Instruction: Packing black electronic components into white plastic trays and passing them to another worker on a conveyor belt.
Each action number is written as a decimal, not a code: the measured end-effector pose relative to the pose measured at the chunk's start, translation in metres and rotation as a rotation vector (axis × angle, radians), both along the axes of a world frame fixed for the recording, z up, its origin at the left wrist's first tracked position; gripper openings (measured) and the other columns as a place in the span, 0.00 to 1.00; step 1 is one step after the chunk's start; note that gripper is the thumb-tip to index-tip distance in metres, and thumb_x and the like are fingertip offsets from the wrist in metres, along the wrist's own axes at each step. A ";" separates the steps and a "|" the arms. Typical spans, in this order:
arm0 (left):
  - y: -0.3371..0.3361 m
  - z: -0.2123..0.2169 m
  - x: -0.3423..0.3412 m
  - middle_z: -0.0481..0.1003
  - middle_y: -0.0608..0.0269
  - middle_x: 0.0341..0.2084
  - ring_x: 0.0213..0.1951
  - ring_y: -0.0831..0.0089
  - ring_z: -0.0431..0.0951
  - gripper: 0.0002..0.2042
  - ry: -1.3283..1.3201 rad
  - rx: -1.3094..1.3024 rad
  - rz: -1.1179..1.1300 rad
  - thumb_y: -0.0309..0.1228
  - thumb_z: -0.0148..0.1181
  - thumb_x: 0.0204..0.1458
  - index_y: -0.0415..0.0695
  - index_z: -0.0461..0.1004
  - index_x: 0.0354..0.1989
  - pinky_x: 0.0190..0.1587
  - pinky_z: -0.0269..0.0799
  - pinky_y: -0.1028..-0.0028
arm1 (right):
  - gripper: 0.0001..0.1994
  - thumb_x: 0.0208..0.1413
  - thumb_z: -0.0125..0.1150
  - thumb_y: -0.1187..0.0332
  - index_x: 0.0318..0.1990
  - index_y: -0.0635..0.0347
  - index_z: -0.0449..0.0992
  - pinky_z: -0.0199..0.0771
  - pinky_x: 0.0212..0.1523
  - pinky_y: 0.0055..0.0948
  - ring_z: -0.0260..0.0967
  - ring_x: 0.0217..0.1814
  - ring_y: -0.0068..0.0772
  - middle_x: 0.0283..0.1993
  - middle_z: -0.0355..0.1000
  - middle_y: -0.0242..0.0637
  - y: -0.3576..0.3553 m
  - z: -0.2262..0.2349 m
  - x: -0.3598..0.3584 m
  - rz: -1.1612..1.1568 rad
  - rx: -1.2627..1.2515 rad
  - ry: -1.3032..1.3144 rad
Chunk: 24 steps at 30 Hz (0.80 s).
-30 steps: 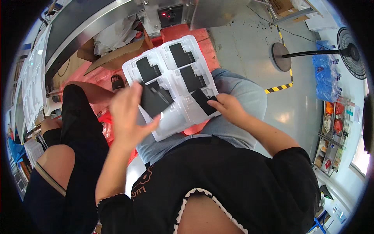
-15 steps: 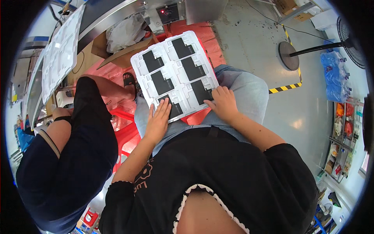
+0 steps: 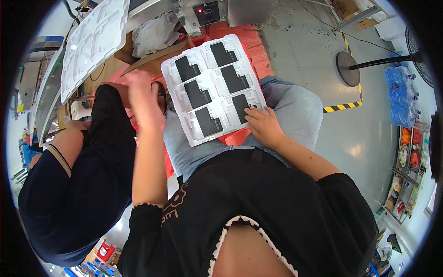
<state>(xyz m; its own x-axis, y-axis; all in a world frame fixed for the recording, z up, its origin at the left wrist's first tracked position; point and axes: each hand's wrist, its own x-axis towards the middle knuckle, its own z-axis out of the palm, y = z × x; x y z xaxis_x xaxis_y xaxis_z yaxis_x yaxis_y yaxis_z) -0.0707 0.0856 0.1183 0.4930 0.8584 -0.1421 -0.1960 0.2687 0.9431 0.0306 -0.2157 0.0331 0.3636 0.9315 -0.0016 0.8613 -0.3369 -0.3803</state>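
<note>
Nearest the body, a white moulded tray [image 3: 180,115] is borne on the thighs in jeans [image 3: 177,150], its long axis running away from the torso with the far end leaning left. By the tray's near right corner the right hand [image 3: 265,125] is placed, its bent fingertips laid over the near right black piece [image 3: 239,106], which lies just ahead and to the left of the palm. Six such pieces are seated in two columns of three.

The left hand [image 3: 145,99] is seen apart from the tray, off its left edge. Because that hand is blurred, and the right fingertips are half hidden, it cannot be told whether either is opened or closed. Farther out, a second white tray [image 3: 94,51] is stood steeply, its long axis slanting; it lies ahead and to the left of the left hand, by far the nearer of the two. Beside it, a carton [image 3: 159,59] is seen.
</note>
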 end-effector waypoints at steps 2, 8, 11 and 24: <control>0.056 0.036 0.008 0.36 0.52 0.66 0.66 0.54 0.39 0.48 -0.432 -0.391 0.074 0.59 0.49 0.48 0.44 0.28 0.65 0.62 0.41 0.45 | 0.11 0.49 0.52 0.68 0.41 0.58 0.71 0.54 0.57 0.50 0.59 0.60 0.34 0.54 0.65 0.35 0.002 0.000 0.002 -0.001 0.019 0.024; 0.117 0.059 -0.019 0.54 0.61 0.62 0.63 0.58 0.52 0.25 -0.498 -0.234 0.134 0.45 0.42 0.59 0.45 0.51 0.61 0.62 0.48 0.48 | 0.10 0.48 0.54 0.69 0.40 0.58 0.71 0.54 0.56 0.49 0.61 0.58 0.35 0.54 0.65 0.34 0.008 0.002 -0.001 -0.005 0.078 0.092; 0.108 0.033 -0.047 0.60 0.57 0.58 0.60 0.59 0.58 0.19 -0.332 -0.308 0.200 0.35 0.39 0.60 0.42 0.58 0.58 0.61 0.54 0.55 | 0.11 0.48 0.55 0.70 0.40 0.58 0.72 0.54 0.56 0.46 0.62 0.56 0.36 0.53 0.65 0.34 0.006 0.003 0.001 -0.038 0.083 0.109; 0.019 -0.079 -0.106 0.66 0.72 0.17 0.17 0.81 0.65 0.14 0.526 0.040 0.177 0.39 0.48 0.57 0.40 0.72 0.32 0.20 0.61 0.79 | 0.23 0.63 0.35 0.54 0.47 0.66 0.69 0.67 0.38 0.23 0.70 0.38 0.28 0.37 0.72 0.38 0.055 0.032 0.036 -0.450 0.561 1.391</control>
<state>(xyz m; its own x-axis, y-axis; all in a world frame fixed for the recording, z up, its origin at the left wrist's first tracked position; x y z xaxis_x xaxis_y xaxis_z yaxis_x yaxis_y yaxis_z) -0.1770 0.1050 0.0391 0.2124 0.9315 -0.2953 0.2653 0.2359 0.9349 0.0667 -0.1608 0.0651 0.6096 0.7477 -0.2634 -0.3879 -0.0084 -0.9217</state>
